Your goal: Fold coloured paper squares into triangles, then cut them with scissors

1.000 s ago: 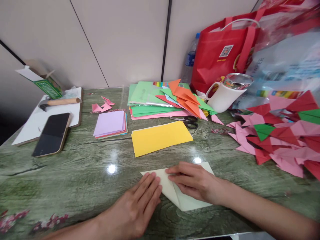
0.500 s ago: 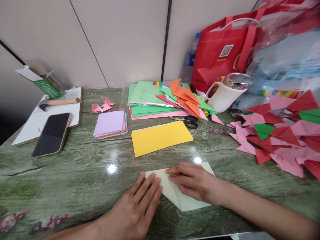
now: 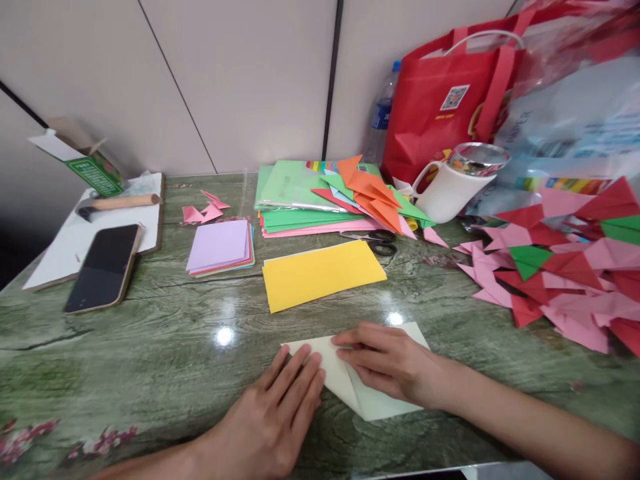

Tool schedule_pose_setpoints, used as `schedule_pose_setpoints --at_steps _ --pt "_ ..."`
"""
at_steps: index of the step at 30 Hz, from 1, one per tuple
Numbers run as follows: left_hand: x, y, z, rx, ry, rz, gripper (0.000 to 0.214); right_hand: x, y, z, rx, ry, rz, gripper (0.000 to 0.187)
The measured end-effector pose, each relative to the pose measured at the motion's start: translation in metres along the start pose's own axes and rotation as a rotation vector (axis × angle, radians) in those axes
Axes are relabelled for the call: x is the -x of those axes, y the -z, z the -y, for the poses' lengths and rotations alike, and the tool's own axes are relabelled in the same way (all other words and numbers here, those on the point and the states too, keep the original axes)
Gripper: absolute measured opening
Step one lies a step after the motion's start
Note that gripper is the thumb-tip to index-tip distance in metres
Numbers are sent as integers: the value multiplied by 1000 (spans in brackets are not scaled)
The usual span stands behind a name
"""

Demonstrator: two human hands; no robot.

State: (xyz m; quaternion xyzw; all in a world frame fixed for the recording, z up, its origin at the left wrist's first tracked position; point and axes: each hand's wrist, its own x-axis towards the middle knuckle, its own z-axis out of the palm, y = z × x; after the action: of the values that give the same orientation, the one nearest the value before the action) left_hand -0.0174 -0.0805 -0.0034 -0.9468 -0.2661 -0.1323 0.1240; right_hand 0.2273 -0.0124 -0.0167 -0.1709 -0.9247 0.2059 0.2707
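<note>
A pale cream sheet of paper [image 3: 385,402] lies on the table near the front edge, its left end folded over to a slanted edge. My left hand [image 3: 280,407] rests flat on the paper's left corner with the fingers stretched out, covering that corner. On the upper middle of the sheet lies my right hand [image 3: 387,360], fingers bent a little and fingertips pressing on the folded part. Neither hand is wrapped round anything. Just beyond the paper sits a yellow strip stack [image 3: 323,275].
Behind are black-handled scissors [image 3: 381,241], a coloured paper pile [image 3: 305,223] and a white mug [image 3: 443,190]. Folded paper pieces [image 3: 565,273] heap up at right before a red bag [image 3: 425,100]. At left lie square sheets [image 3: 219,245], a phone [image 3: 105,267] and a hammer [image 3: 120,203].
Both hands keep almost the same place on the cream paper. The whole view has shifted very slightly.
</note>
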Motion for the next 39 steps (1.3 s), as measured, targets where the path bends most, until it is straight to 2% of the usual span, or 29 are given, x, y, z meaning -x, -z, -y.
schedule_pose_setpoints --at_steps 22,28,34,39 --pt "0 1 3 34 10 3 37 0 1 3 48 11 9 18" --pt "1 0 1 43 107 -4 34 1 0 2 63 11 42 17" --pt "2 1 4 -34 80 -9 36 -1 2 6 111 -21 105 18" --pt "2 2 3 -51 66 29 42 -6 -1 16 178 -33 85 27"
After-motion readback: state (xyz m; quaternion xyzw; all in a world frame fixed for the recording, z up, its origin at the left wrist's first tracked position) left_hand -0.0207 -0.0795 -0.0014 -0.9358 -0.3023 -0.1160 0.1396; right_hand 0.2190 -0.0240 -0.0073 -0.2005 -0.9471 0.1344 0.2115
